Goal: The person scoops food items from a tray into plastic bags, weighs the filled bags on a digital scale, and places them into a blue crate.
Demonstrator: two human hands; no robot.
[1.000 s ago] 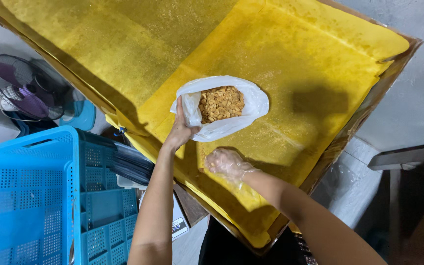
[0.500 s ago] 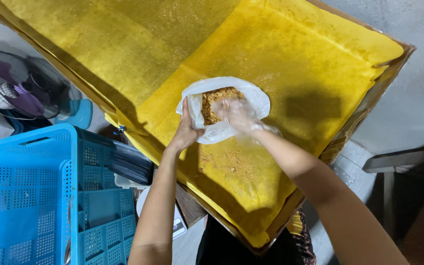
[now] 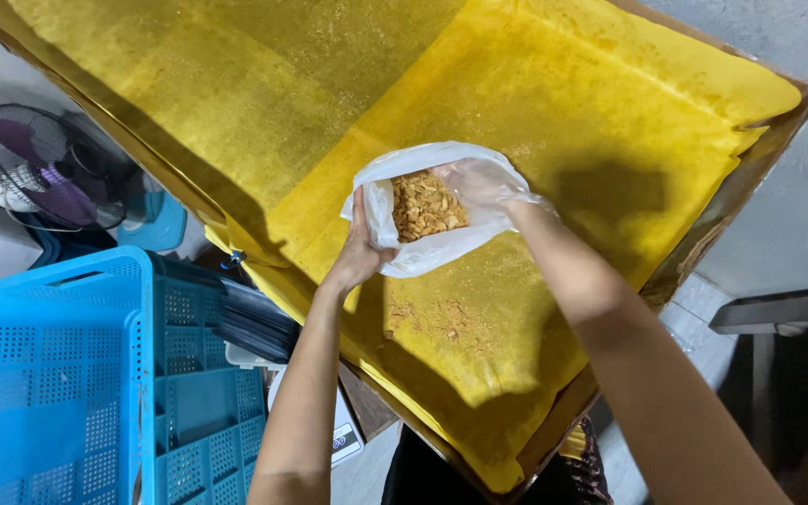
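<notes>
Plastic bag of snack bits between both hands, right hand inside.

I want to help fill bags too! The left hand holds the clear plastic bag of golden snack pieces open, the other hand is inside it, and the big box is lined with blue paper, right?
Nearly. The head view shows the big cardboard box lined with yellow paper, not blue; blue is the plastic crate beside it. The left hand does hold the clear plastic bag of golden snack pieces open, with the right hand inside.
</notes>
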